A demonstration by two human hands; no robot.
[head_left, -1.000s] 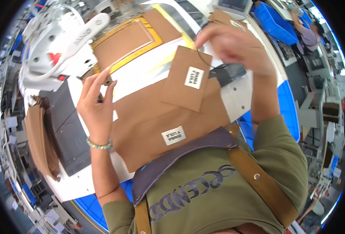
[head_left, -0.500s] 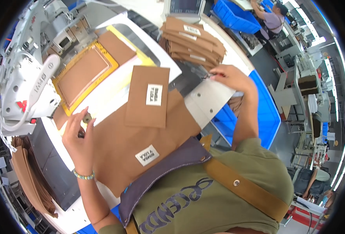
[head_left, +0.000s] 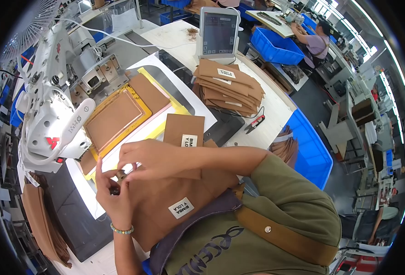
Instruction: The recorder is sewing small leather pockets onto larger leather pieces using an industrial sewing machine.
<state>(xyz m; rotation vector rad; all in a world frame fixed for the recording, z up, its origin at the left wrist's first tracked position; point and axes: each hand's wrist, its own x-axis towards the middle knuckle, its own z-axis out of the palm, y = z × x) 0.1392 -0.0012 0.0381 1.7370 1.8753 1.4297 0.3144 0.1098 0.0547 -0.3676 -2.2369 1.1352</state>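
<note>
- what's in the left hand (head_left: 112, 201)?
- a small round brass-coloured piece (head_left: 121, 175), held in a pinch.
- and the right hand (head_left: 150, 158)?
- curled just beside it; i can't tell its grip.
- nearby?
- a brown panel (head_left: 154, 222); beyond, a yellow frame (head_left: 146, 111).

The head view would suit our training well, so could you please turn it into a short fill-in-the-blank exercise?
The hand whose wrist wears the beaded bracelet is the ____ one.
The frame around the brown panel is ____ in colour.
The screen stands ____ from that hand than the stack of brown pieces.

Missing words: left; yellow; farther.
</note>
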